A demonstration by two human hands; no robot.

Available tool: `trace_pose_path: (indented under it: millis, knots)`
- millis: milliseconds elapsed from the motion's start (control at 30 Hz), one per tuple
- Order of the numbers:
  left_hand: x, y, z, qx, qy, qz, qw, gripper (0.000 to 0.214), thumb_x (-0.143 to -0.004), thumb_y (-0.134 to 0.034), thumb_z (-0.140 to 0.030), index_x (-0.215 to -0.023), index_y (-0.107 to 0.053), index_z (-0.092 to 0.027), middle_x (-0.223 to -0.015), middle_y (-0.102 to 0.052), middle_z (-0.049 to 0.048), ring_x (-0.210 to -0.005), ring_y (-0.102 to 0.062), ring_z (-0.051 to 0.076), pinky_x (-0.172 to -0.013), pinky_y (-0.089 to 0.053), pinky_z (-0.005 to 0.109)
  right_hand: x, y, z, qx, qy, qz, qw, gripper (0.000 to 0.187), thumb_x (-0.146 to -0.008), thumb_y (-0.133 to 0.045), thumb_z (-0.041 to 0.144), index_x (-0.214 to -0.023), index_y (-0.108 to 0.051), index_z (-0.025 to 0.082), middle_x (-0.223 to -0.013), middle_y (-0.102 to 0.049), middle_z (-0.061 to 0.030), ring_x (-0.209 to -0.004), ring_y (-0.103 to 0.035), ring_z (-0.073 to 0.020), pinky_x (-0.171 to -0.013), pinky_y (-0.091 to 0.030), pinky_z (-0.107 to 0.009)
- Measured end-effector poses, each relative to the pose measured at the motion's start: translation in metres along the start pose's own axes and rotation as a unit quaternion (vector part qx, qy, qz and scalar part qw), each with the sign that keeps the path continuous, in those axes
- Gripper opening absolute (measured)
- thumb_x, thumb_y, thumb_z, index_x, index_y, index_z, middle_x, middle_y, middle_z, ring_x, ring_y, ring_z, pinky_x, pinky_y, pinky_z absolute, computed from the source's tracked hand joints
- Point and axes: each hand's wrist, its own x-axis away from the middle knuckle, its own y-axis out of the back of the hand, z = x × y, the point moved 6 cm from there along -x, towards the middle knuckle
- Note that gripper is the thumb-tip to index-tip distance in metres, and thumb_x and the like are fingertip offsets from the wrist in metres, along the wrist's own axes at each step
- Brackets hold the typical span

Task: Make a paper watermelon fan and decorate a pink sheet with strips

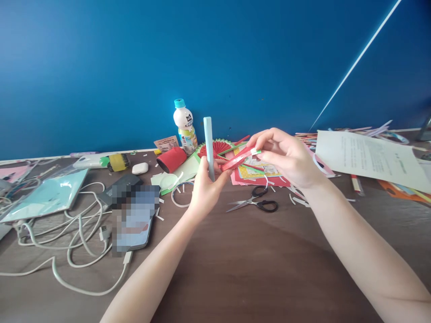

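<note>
While left hand grips an upright pale-blue strip, right hand pinches red strip, scissors just beneath

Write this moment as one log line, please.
left hand: holds light-blue strip upright | right hand: pinches red strip | scissors: on table

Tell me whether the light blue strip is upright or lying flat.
Upright: the left hand pinches the light blue strip by its lower end, top pointing up.
</note>
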Motion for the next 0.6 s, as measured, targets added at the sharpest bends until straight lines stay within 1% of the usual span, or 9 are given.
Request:
trace_pose_path:
  millis: [67, 167, 233, 300, 367, 467, 500, 567, 600]
  knots:
    - [0.0, 0.004, -0.001, -0.02, 0.002, -0.027, 0.999, 0.024, -0.076, -0.057, -0.023, -0.074, -0.033, -0.021, -0.09, -0.06, 0.0006, -0.076, -0.059, 0.01, -0.066, -0.046, 0.024, -0.001, 0.002, -0.003, 0.016, 0.001, -0.013, 1.0, 0.014, -0.077, -0.051, 0.015, -0.089, -0.05, 0.022, -0.096, -0.057, -0.0025, -0.083, -0.057, -0.0156, -0.071, -0.049, -0.032]
    - [-0.001, 0.009, 0.001, -0.055, 0.002, -0.05, 0.997, 0.019, -0.078, -0.053, -0.023, -0.075, -0.034, -0.022, -0.082, -0.057, -0.0011, -0.073, -0.059, 0.011, -0.063, -0.046, 0.023, 0.0, 0.006, -0.002, 0.072, 0.009, -0.055, 0.996, 0.028, -0.079, -0.05, 0.015, -0.104, -0.048, 0.026, -0.106, -0.055, -0.0026, -0.075, -0.056, -0.0133, -0.065, -0.048, -0.03]
    - [-0.001, 0.01, 0.003, -0.073, -0.002, -0.053, 0.996, 0.017, -0.08, -0.05, -0.023, -0.076, -0.034, -0.022, -0.078, -0.055, -0.0019, -0.072, -0.059, 0.011, -0.061, -0.045, 0.023, 0.003, 0.007, 0.004, 0.114, 0.024, -0.095, 0.989, 0.026, -0.08, -0.049, 0.017, -0.105, -0.048, 0.026, -0.11, -0.054, -0.0032, -0.072, -0.055, -0.0128, -0.061, -0.046, -0.028]
    - [0.0, 0.009, 0.003, -0.094, -0.009, -0.047, 0.994, 0.016, -0.081, -0.049, -0.023, -0.075, -0.034, -0.022, -0.075, -0.053, -0.0023, -0.07, -0.059, 0.011, -0.059, -0.045, 0.023, 0.006, 0.002, 0.012, 0.142, 0.038, -0.111, 0.983, 0.015, -0.083, -0.049, 0.021, -0.097, -0.053, 0.024, -0.101, -0.056, -0.0031, -0.07, -0.054, -0.0126, -0.059, -0.044, -0.028]
    - [0.001, 0.005, 0.002, -0.12, -0.023, -0.036, 0.992, 0.016, -0.082, -0.048, -0.022, -0.074, -0.034, -0.021, -0.074, -0.05, -0.0023, -0.067, -0.057, 0.011, -0.058, -0.045, 0.022, 0.009, -0.01, 0.016, 0.146, 0.035, -0.084, 0.985, 0.01, -0.084, -0.051, 0.027, -0.091, -0.056, 0.022, -0.087, -0.057, -0.0019, -0.068, -0.053, -0.0125, -0.058, -0.043, -0.027]
    - [0.007, -0.002, -0.005, -0.191, -0.069, -0.02, 0.979, 0.015, -0.082, -0.047, -0.019, -0.073, -0.035, -0.021, -0.073, -0.047, -0.0019, -0.065, -0.052, 0.01, -0.057, -0.043, 0.022, 0.012, -0.032, 0.013, 0.094, -0.003, -0.03, 0.995, 0.024, -0.083, -0.054, 0.037, -0.102, -0.053, 0.022, -0.076, -0.058, -0.0006, -0.064, -0.055, -0.0135, -0.054, -0.042, -0.026]
    - [0.009, -0.005, -0.008, -0.219, -0.089, -0.015, 0.972, 0.015, -0.082, -0.047, -0.018, -0.072, -0.036, -0.021, -0.073, -0.047, -0.0017, -0.064, -0.051, 0.01, -0.057, -0.042, 0.022, 0.014, -0.037, 0.012, 0.077, -0.013, -0.018, 0.997, 0.026, -0.082, -0.054, 0.039, -0.102, -0.053, 0.022, -0.073, -0.059, -0.0001, -0.063, -0.055, -0.0136, -0.054, -0.043, -0.026]
    - [0.013, -0.009, -0.012, -0.26, -0.125, -0.006, 0.958, 0.013, -0.081, -0.046, -0.015, -0.073, -0.038, -0.021, -0.073, -0.048, -0.0014, -0.065, -0.05, 0.011, -0.058, -0.041, 0.023, 0.016, -0.043, 0.012, 0.067, -0.023, -0.013, 0.997, 0.024, -0.082, -0.053, 0.043, -0.092, -0.054, 0.021, -0.063, -0.056, 0.0016, -0.057, -0.054, -0.0129, -0.052, -0.042, -0.026]
    - [0.014, -0.011, -0.014, -0.265, -0.134, -0.001, 0.955, 0.011, -0.081, -0.047, -0.014, -0.075, -0.04, -0.021, -0.074, -0.049, -0.0012, -0.065, -0.05, 0.011, -0.059, -0.041, 0.023, 0.017, -0.043, 0.013, 0.07, -0.022, -0.022, 0.997, 0.023, -0.083, -0.053, 0.043, -0.086, -0.054, 0.021, -0.059, -0.054, 0.0024, -0.054, -0.052, -0.0123, -0.05, -0.041, -0.026]
